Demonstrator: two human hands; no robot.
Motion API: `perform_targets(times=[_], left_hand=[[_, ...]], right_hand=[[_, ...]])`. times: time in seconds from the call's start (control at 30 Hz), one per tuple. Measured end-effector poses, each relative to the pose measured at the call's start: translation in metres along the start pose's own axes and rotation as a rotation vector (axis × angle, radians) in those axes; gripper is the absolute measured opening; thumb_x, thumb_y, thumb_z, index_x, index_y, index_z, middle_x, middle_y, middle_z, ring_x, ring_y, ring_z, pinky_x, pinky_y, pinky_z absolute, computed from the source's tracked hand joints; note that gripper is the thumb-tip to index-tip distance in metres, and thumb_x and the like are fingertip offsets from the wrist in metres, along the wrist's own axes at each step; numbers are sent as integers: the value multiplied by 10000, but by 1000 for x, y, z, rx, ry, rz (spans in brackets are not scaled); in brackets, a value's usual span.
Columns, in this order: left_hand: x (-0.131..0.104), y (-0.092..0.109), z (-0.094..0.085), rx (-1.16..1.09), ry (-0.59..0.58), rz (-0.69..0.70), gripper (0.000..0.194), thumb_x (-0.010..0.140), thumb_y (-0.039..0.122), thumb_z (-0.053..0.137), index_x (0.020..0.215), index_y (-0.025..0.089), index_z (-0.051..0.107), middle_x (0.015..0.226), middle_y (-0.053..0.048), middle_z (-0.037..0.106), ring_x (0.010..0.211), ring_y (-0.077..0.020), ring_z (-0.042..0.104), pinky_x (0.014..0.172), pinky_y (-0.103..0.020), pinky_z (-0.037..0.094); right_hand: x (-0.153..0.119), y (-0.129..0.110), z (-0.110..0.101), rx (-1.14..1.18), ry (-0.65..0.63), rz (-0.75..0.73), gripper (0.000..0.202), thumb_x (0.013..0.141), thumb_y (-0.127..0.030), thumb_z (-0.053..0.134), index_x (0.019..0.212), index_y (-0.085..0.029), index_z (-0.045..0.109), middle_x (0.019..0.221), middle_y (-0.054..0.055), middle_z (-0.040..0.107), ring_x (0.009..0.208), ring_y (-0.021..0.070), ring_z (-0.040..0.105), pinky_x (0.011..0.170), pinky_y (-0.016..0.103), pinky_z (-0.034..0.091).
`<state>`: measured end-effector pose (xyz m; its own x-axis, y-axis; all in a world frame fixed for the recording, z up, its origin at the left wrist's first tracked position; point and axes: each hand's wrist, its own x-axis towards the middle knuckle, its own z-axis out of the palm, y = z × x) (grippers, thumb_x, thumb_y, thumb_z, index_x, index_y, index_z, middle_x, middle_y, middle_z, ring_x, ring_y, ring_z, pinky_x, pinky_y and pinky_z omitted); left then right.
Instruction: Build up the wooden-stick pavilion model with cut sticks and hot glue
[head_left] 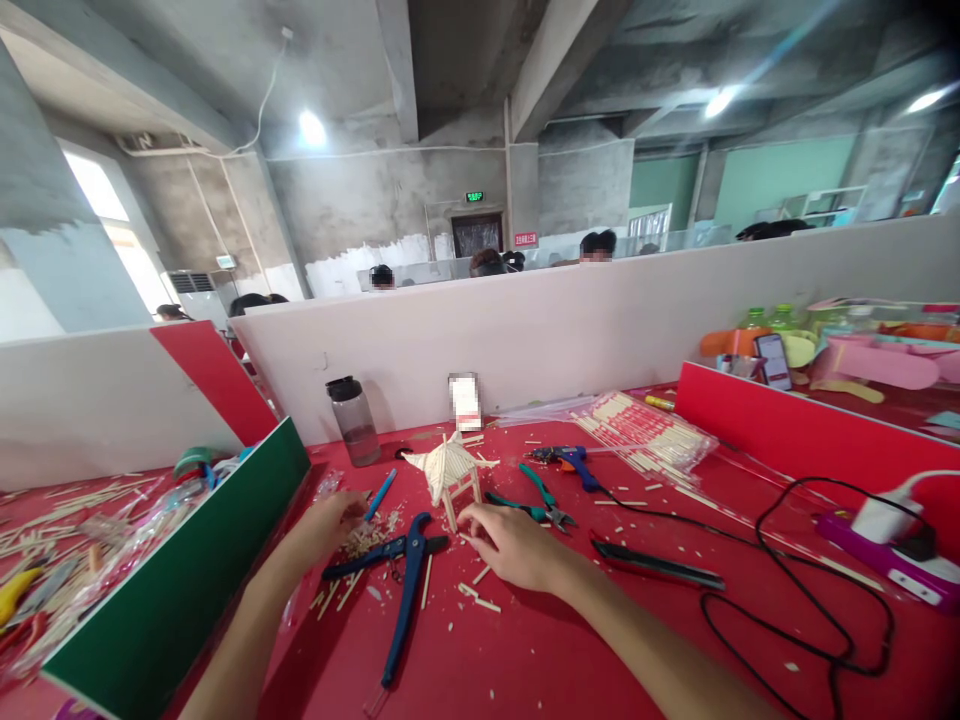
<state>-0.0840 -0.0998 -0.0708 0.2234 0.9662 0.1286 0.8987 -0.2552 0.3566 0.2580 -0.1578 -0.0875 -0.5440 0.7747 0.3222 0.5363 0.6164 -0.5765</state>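
Observation:
A small pavilion model (450, 466) made of pale wooden sticks, with a pointed, flared roof on thin legs, stands on the red tabletop (570, 640). My right hand (514, 545) rests just in front of it, fingers bent and slightly apart near a front leg. Whether they touch that leg I cannot tell. My left hand (339, 522) hovers at a heap of tiny wood offcuts (375, 535), its fingers loosely curled and no held thing visible. A blue pen (380, 495) lies beside its fingertips. Between my hands lies a blue-handled cutter (409, 580).
Green-handled pliers (551, 500), a blue glue gun (566, 458) and a black utility knife (660, 563) lie to the right. Behind stand a water bottle (354, 425) and a phone (466, 402). Bagged sticks (645, 430), a black cable (780, 560) and a green divider (187, 570) flank the space.

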Motion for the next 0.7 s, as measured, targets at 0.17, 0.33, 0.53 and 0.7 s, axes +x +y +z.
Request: perform_targets(times=[0.17, 0.33, 0.53, 0.7], left_hand=[[1, 1, 1, 20, 38, 22, 208, 818, 307, 531, 865, 205, 706, 978, -86, 767, 937, -271, 701, 824, -327, 503], [-1, 16, -2, 92, 83, 55, 293, 904, 435, 503, 843, 217, 690, 853, -74, 743, 840, -245, 684, 751, -293, 466], [-7, 39, -7, 104, 54, 165, 497, 986, 514, 376, 673, 189, 585, 603, -8, 575, 581, -163, 533, 604, -259, 334], [-12, 56, -3, 37, -67, 298, 518, 987, 541, 390, 651, 174, 535, 601, 21, 496, 560, -125, 434, 570, -251, 295]], right_hand=[[0, -3, 0, 91, 41, -21, 236, 944, -150, 507, 1115, -213, 657, 1037, 54, 711, 880, 171, 655, 763, 244, 455], [1, -4, -1, 152, 67, -31, 183, 914, -155, 541, 1037, -204, 666, 917, 33, 697, 756, 145, 622, 687, 227, 446], [5, 2, 3, 289, 114, -19, 114, 876, -160, 589, 968, -202, 641, 849, 13, 688, 749, 144, 635, 693, 227, 464], [6, 4, 4, 447, 124, 12, 93, 863, -163, 602, 946, -205, 598, 866, 14, 688, 802, 160, 666, 716, 241, 485]])
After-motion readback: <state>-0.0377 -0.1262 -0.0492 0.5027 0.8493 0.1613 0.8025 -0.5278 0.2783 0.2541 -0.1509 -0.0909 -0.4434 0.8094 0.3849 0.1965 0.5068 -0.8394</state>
